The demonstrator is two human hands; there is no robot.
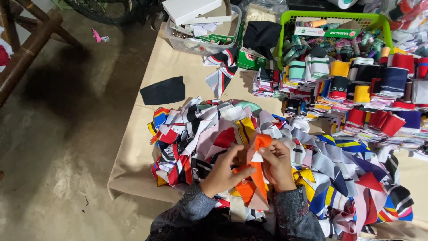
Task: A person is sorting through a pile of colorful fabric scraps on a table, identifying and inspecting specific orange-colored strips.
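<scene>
- Two hands at the near edge, both pinched on one orange fabric strip (258, 172) with a white inner face.
- Left hand (223, 174): fingers closed on the strip's left edge, thumb on top.
- Right hand (278, 165): fingers closed on the strip's upper fold, just beside the left; fingertips almost meet.
- Strip is held upright-ish above the scrap pile, top end folded over, lower end hanging down towards the grey patterned sleeves (294, 216).
- Under the hands: loose pile of striped fabric scraps (200, 129), mixed red, white, navy and yellow, spread over the tan paper-covered table (133, 151).
- Right of the pile: more loose scraps, blue, yellow and pink.
- Further back, left: single black fabric piece (163, 90) lying flat, apart from the pile.
- Further back, right: folded ribbed pieces in sorted stacks (370, 93), by colour, packed tightly together.
- Far edge: clear plastic tub (203, 44) with white boxes in it; green plastic basket (330, 18) full of thread spools; black cloth (262, 35) between the two.
- Left of the table: bare concrete floor (58, 134); wooden furniture frame (26, 49) in the far left corner.
</scene>
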